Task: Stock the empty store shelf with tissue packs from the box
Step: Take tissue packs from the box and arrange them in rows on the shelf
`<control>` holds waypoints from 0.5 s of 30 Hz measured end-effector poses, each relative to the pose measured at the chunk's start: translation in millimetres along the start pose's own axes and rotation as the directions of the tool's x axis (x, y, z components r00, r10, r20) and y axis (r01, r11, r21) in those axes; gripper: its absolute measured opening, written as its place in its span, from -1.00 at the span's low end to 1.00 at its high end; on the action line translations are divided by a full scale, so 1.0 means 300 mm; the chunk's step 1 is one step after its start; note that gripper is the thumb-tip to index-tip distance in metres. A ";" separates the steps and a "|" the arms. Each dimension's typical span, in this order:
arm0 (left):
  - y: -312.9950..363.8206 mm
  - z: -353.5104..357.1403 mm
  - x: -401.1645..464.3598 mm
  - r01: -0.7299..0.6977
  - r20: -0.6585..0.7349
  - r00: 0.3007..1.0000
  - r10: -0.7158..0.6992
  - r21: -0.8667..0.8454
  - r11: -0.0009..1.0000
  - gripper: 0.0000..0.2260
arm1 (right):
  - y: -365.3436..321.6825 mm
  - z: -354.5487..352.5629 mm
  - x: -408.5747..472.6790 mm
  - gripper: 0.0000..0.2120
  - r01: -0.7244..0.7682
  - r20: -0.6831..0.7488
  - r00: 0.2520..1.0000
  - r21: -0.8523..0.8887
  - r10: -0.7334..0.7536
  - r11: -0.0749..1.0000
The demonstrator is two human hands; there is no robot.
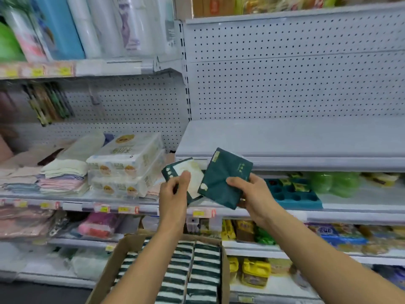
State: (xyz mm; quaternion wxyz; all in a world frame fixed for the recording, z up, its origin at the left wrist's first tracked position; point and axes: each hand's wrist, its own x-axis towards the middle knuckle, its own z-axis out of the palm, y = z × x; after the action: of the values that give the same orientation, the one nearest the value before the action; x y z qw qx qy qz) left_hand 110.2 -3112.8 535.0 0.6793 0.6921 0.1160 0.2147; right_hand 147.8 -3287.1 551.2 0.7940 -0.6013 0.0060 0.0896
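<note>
My left hand (173,194) grips a dark green tissue pack with a white panel (188,174), thumb on its face. My right hand (247,191) holds a second dark green tissue pack (223,176), tilted, its corner overlapping the first. Both packs hover just below the front edge of the empty grey shelf (285,139), which has a white pegboard back. Below my forearms, an open cardboard box (122,255) holds several rows of green-and-white tissue packs (197,268) standing on edge.
Left of the empty shelf lie stacked white tissue bundles (127,165) and folded towels (63,174). Under the empty shelf sit a teal tray (293,194) and green bags (333,183). Packaged goods fill the lower shelves; tall paper rolls (92,27) stand at the upper left.
</note>
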 end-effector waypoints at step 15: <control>0.054 -0.065 0.503 0.267 0.190 0.956 -0.223 -0.251 0.931 -0.50 | -0.300 0.068 0.586 -0.64 0.232 0.063 0.875 -0.925 -0.481 0.301</control>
State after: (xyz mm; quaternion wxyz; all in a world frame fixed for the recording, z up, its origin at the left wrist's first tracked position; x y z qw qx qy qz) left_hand 232.2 -3028.0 571.8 0.7968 0.5865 0.1168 0.0865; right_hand 332.1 -3267.2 622.0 0.3240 -0.9263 -0.0883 -0.1706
